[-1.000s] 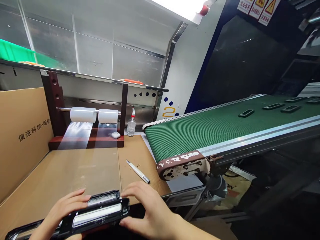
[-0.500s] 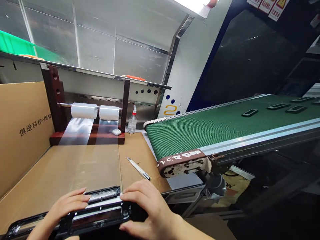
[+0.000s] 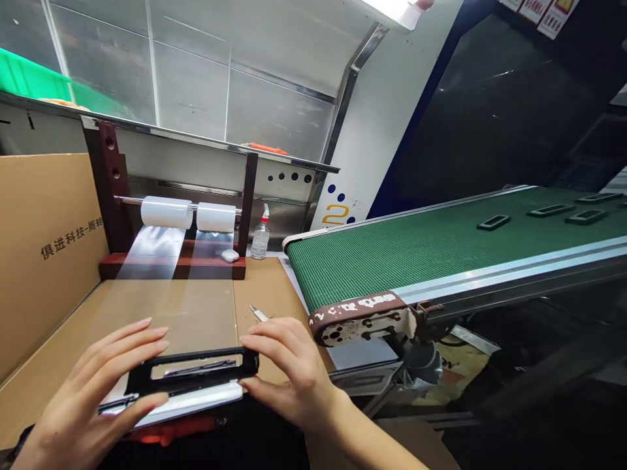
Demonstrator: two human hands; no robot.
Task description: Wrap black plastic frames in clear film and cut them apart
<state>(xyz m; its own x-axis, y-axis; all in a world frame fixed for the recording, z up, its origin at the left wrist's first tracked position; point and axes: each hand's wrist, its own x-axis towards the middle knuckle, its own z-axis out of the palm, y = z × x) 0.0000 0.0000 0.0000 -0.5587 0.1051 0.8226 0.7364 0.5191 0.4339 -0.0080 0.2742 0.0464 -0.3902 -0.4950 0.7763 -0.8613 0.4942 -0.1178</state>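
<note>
- green conveyor belt (image 3: 441, 251) on the right, small black frames riding it
- cardboard-covered counter (image 3: 196, 313), film rolls (image 3: 189, 215) at the back
- black frame (image 3: 193, 371) raised above counter edge, left hand (image 3: 93, 391) and right hand (image 3: 289, 369) fingers gripping its ends
- pen (image 3: 258, 313) beside right hand

Frame held above the bench, conveyor to the right

The frame (image 3: 193, 371) sat between the left hand (image 3: 93, 385) and right hand (image 3: 287, 372); film rolls (image 3: 189, 215) stood behind, parts (image 3: 494, 222) lay on the conveyor (image 3: 416, 251).
</note>
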